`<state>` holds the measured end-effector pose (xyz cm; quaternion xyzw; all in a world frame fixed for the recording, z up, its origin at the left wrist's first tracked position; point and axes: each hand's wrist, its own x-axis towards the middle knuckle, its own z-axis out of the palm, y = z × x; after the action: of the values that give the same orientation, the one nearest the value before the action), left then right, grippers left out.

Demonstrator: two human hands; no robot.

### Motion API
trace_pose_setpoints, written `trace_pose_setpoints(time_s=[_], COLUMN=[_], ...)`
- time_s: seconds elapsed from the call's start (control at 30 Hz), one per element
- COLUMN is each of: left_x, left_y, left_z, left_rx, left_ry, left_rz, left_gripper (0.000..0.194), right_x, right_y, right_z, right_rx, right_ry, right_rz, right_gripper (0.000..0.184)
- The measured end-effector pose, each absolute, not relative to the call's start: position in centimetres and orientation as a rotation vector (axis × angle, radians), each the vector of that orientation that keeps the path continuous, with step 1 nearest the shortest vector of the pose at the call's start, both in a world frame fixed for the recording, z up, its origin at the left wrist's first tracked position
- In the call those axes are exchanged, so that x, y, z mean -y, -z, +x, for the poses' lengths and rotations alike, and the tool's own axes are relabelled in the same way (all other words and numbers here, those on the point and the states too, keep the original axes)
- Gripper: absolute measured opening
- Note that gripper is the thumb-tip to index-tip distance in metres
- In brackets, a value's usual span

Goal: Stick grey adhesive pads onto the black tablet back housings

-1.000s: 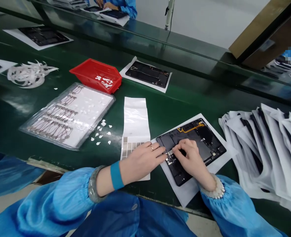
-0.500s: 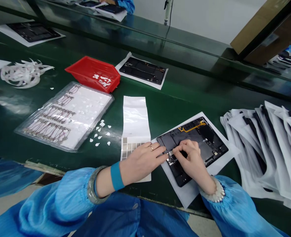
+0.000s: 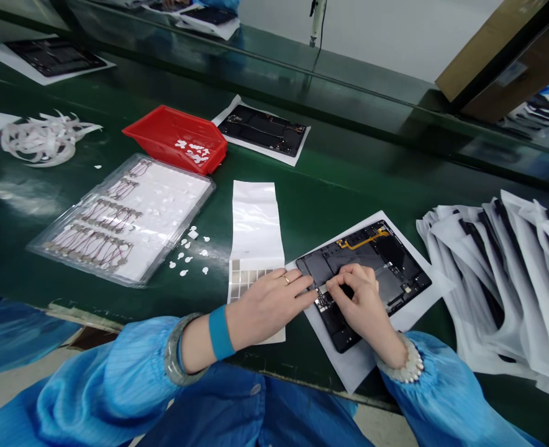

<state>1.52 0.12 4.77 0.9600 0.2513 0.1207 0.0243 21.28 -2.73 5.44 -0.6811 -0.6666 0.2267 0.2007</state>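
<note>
An opened black tablet [image 3: 393, 282] lies on a white sheet [image 3: 344, 366] in front of me, its circuit board and an orange flex cable [image 3: 365, 240] exposed. My right hand [image 3: 361, 301] is over its lower middle, thumb and index finger pinched together beside the circuit board. Whatever sits between those fingertips is too small or hidden to name. With fingers stretched out, my left hand [image 3: 269, 304] lies across the lower part of a white backing strip [image 3: 254, 217] bearing grey square stickers [image 3: 244, 279]. Its fingertips reach the tablet's left edge near the board.
Left of the strip are loose white round tabs [image 3: 187, 245] and a clear tray [image 3: 163, 192] of small wired parts. Behind stand a red bin [image 3: 163, 133] and another opened tablet [image 3: 260, 130]. Several wrapped tablets [image 3: 484, 279] lean at right. Peeled strips [image 3: 46, 139] lie far left.
The opened tablets at the back have shifted slightly left on their sheets. Both my hands and the tablet before me stay almost still.
</note>
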Motion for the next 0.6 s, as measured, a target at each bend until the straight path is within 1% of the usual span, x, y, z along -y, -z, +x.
trace_pose_setpoints(time_s=[0.13,0.3,0.47,0.6], left_x=[-0.1,-0.2,-0.1,-0.2], left_y=[-4.7,-5.3,-6.0,-6.3], left_z=[1.6,1.7,2.0,2.0], left_rx=[-0.775,-0.764,-0.773,-0.694], left_ry=[-0.366,-0.318,-0.225,-0.197], left_rz=[2.98,3.048,3.083,3.128], left_gripper=[0.017,0.03,0.027,0.032], right_x=[2.7,2.8,2.8,2.3], right_y=[-5.4,-5.3,-5.4,-6.2], right_z=[21.3,21.2,21.4,22.7], right_rx=[1.863,1.874,1.935,1.922], right_ry=[-0.634,-0.617,-0.58,-0.497], right_rz=[-1.917,-1.918,-1.895,-1.797], right_gripper=[0.019,0.019,0.019,0.021])
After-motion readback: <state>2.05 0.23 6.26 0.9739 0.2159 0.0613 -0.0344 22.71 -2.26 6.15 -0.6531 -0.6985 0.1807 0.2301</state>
